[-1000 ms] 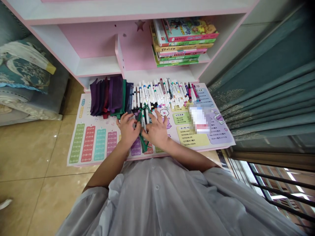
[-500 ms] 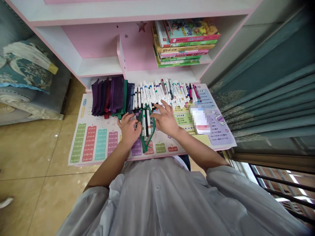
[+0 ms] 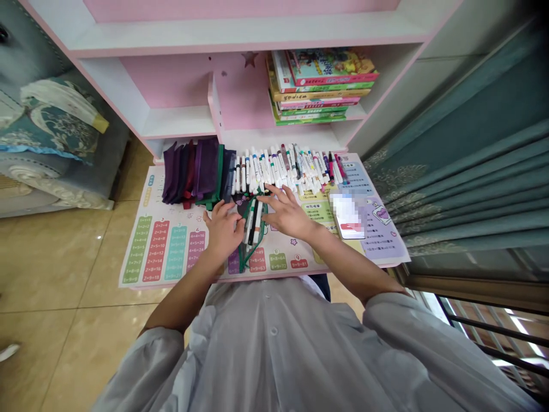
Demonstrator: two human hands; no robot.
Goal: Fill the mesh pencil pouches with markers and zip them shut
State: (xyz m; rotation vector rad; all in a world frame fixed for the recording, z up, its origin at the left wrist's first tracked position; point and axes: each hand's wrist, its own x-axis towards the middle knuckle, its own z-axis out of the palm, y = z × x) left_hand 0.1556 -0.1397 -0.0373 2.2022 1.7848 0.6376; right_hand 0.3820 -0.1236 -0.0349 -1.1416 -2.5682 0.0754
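"9×9=81" reads clearly on the printed mat (image 3: 386, 253) below the right hand (image 3: 288, 216); a pink-and-white shelf (image 3: 257, 35) rises beyond both hands, a teal curtain (image 3: 454, 154) hanging off to the right. Between the hands lies the green-trimmed pouch (image 3: 243, 260), markers (image 3: 254, 224) inside (now slanting more than a moment ago!). The right fingers have closed in on its edge, loosely spread; the left hand (image 3: 225, 229) curls beside it, and whether either pinches, I can't tell.

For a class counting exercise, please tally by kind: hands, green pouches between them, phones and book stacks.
Left hand and right hand: 2
Green pouch: 1
Phone: 1
Book stack: 1
Total: 5
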